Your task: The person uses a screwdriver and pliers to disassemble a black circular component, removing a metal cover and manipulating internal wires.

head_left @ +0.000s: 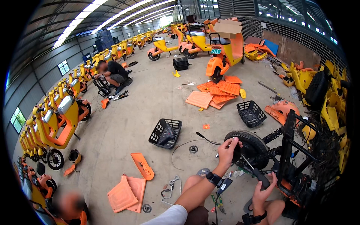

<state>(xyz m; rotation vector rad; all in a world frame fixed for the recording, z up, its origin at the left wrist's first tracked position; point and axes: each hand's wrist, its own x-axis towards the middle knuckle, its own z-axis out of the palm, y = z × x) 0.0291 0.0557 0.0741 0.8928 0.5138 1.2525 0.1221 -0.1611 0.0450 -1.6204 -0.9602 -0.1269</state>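
Note:
My right hand point(264, 191) is wrapped round the dark handle of a screwdriver point(248, 164), whose metal shaft points up and left toward the hub of a black scooter wheel point(245, 138). At the near side of that wheel, my left hand point(227, 152) is closed, its fingertips pressed together beside a dark rounded part. Whatever lies between those fingers is too small or hidden to name. The wheel is fixed to a stripped black scooter frame point(296, 150) with a coil shock absorber point(273, 135). A black cable point(206, 138) runs out leftward from behind my left hand.
Black plastic baskets point(251, 113) stand on the concrete floor, one holding a dark tool. Orange panels point(127, 193), a sprocket point(193, 149) and green-handled pliers point(221, 205) lie around me. Yellow body parts point(330, 108) are heaped at right. Another person point(112, 73) squats farther off, near rows of scooters.

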